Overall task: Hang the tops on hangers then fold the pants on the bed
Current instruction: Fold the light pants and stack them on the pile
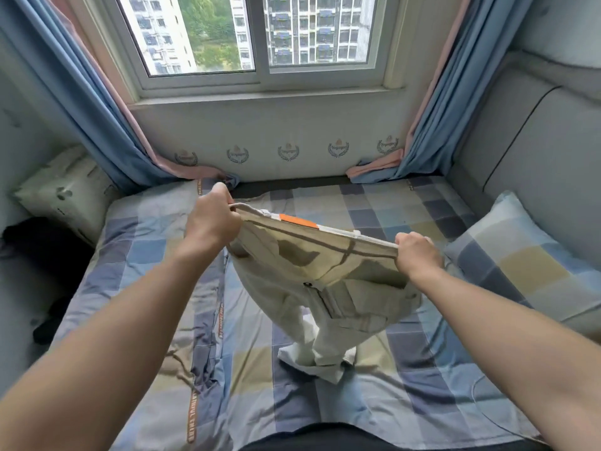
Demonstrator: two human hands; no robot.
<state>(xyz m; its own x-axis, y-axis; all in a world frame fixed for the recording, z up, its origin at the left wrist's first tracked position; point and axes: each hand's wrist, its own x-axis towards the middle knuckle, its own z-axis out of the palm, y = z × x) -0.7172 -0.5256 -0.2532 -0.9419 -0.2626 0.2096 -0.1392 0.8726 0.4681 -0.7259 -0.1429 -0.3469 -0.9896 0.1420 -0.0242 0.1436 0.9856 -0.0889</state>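
The left hand [211, 219] and right hand [418, 253] each grip one end of the waistband, holding the pants [312, 288] above the bed [422, 369]; the hems lie crumpled on it. Lowered like this, the legs may bunch or twist, spoiling the fold

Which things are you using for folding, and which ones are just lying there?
For the job: beige pants, held at the waistband by the left hand and right hand; the bed below them.
Just lying about: checked pillow, pale cushion, blue curtains.
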